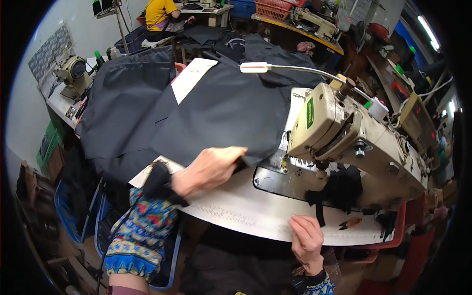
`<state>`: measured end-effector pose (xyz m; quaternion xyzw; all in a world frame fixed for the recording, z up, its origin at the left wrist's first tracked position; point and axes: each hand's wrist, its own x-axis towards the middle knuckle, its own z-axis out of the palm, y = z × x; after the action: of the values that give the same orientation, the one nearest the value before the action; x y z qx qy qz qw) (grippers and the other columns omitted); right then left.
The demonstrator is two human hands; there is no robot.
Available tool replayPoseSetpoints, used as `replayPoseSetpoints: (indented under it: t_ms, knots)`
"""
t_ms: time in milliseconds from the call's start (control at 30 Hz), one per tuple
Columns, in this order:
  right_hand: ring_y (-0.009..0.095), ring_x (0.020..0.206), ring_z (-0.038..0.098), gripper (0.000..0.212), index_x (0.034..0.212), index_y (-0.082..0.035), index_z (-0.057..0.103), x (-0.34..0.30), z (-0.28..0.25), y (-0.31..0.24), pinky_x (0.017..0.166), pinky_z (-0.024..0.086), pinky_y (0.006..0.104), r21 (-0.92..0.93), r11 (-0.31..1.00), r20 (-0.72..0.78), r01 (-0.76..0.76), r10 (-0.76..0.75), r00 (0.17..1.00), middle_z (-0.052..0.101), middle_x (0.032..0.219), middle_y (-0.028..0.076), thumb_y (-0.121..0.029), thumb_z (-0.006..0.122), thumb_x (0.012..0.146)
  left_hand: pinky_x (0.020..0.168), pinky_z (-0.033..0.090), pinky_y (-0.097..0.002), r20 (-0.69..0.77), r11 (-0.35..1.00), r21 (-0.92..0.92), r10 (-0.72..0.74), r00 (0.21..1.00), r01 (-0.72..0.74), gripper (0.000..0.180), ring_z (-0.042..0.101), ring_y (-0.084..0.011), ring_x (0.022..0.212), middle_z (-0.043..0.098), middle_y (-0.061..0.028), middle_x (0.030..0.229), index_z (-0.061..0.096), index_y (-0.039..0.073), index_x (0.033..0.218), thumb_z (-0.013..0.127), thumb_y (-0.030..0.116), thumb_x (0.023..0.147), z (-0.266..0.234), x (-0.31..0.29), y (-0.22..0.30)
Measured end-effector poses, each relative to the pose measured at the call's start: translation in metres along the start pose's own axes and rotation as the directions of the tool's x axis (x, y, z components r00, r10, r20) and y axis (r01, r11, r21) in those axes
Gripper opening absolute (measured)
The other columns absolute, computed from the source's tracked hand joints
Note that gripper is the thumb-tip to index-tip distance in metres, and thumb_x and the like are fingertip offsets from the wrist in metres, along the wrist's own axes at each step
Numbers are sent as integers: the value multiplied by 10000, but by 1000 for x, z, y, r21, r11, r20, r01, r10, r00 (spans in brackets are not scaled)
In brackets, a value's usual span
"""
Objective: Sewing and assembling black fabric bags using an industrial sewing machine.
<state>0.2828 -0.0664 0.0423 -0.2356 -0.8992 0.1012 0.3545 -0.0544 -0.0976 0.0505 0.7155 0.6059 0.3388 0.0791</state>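
Note:
My left hand (209, 167), in a blue patterned sleeve cover with a dark cuff, is closed on the near edge of a large black fabric panel (221, 113). The panel spreads over the work surface, its right edge close beside the needle area of a cream sewing machine (322, 118). At the table's front edge rests my right hand (307, 241), its fingers curled and pressed together; whether anything small is in them is hidden. Under both hands lies the white tabletop (265, 211) with ruler markings. A small pair of orange-handled thread snips (350, 223) lies right of my right hand.
Black fabric scraps (339, 189) lie under the machine arm. A white lamp on a bendable neck (254, 67) reaches over the panel. White pattern pieces (193, 78) lie on the fabric. Blue baskets (73, 211) stand lower left. A person in yellow (160, 17) sits far back.

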Motion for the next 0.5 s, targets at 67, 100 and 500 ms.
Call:
replayPoseSetpoints:
  t_ms: [67,100,500]
  knots:
    - [327,938,698,351,1017,39,726,5,10,-8,810,580,382,164,986,103,-33,16,995,731,1038,157,138,660,687,773,589,-384,86,987,-54,-146,985,151,358,723,-344,820,708,-225,978,609,-50,1182,525,-43,834,-39,-24,32]
    - [344,933,701,312,1040,44,717,7,18,-11,815,579,380,243,969,127,-49,18,992,727,1049,169,129,659,746,788,584,-370,40,960,-178,-212,976,216,346,719,-320,811,713,-204,947,600,-59,1191,526,-40,853,-49,-43,32]
    - [258,1504,295,709,1557,-8,304,4,170,-161,1227,285,457,16,-708,849,-706,-363,383,368,1586,195,-520,395,1075,972,523,-360,-781,742,90,-361,510,664,407,669,-282,1105,641,-162,1297,577,-42,1320,599,218,1007,-81,-307,57]
